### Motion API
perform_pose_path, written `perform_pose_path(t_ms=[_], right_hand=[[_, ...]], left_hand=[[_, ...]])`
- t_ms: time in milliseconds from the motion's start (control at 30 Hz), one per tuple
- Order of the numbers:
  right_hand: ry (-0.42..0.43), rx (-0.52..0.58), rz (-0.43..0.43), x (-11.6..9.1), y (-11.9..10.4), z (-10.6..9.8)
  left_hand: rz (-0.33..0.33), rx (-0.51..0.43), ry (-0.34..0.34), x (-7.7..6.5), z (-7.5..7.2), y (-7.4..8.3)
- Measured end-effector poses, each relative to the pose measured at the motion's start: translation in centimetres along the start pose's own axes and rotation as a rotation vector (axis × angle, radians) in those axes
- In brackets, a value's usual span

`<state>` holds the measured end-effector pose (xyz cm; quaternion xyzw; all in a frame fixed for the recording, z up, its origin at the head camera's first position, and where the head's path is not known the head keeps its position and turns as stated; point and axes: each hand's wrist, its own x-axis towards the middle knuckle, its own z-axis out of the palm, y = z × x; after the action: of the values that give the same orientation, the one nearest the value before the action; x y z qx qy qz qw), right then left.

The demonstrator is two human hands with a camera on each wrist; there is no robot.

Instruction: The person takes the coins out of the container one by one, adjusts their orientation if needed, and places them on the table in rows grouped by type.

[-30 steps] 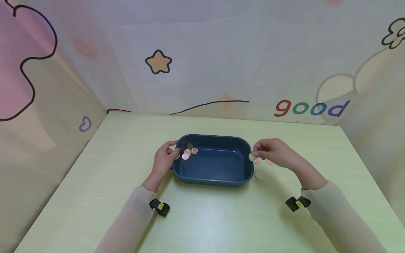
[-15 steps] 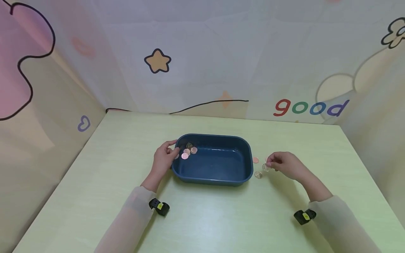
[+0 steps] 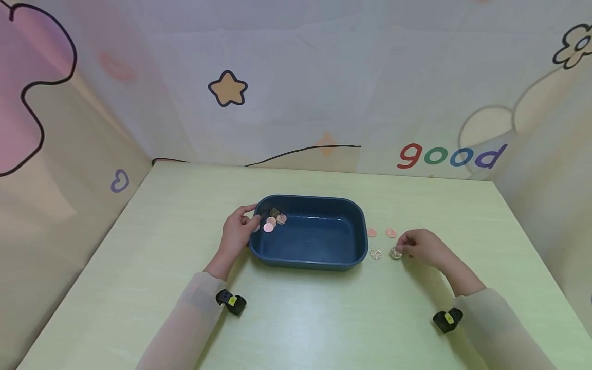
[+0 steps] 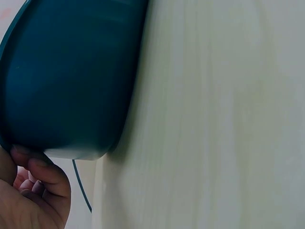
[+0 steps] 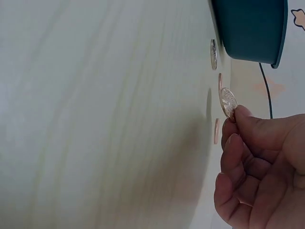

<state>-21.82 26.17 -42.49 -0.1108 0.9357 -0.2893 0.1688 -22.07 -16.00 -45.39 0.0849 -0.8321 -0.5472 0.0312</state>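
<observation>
A dark blue rectangular tray (image 3: 319,266) stands mid-table, with several coins (image 3: 269,227) gathered in its left end. My left hand (image 3: 237,234) grips the tray's left rim, thumb inside and fingers outside. To the right of the tray, my right hand (image 3: 423,247) pinches a silvery coin (image 5: 228,103) between thumb and index finger, close above the tabletop. Two copper-coloured coins, one by the tray (image 3: 372,233) and one farther right (image 3: 391,233), lie flat on the table. A silvery coin (image 3: 375,254) lies nearer the front, left of the pinched one.
The pale wood-grain table (image 3: 296,318) reaches back to a printed cloth backdrop (image 3: 296,92) with a star and the word "good". Cloth also hangs at both sides. A black camera band sits on each wrist.
My right hand has moved from the tray's right rim rightward and toward the front, carrying the pinched coin down near the table. The left hand stays on the tray rim.
</observation>
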Motion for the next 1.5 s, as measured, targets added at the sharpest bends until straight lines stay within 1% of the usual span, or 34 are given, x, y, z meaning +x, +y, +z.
perform_pose_path(t_ms=[233, 567, 833, 1067, 1233, 1367, 1500], right_hand=[[-0.006, -0.028, -0.02, 0.5, 0.6, 0.0], [0.003, -0.069, -0.005, 1.1, 1.1, 0.1], [-0.002, -0.083, 0.004, 1.1, 0.9, 0.2], [0.009, -0.099, -0.019, 1.3, 0.6, 0.3], [-0.034, -0.049, -0.01, 1.2, 0.9, 0.1], [-0.104, 0.036, 0.008, 1.0, 1.5, -0.6], [-0.153, 0.082, 0.014, 1.0, 1.8, -1.3]], left_hand=[[-0.008, -0.001, 0.002, 0.0, -0.2, 0.3], [-0.019, -0.005, -0.001, 0.0, -0.2, 0.4], [-0.017, 0.007, -0.002, 0.1, -0.1, 0.5], [-0.01, 0.005, -0.001, 0.1, -0.2, 0.5], [-0.022, 0.009, -0.002, 0.0, -0.1, 0.3], [-0.019, 0.012, -0.007, 0.0, -0.1, 0.2], [-0.027, 0.013, -0.005, 0.0, 0.0, 0.2]])
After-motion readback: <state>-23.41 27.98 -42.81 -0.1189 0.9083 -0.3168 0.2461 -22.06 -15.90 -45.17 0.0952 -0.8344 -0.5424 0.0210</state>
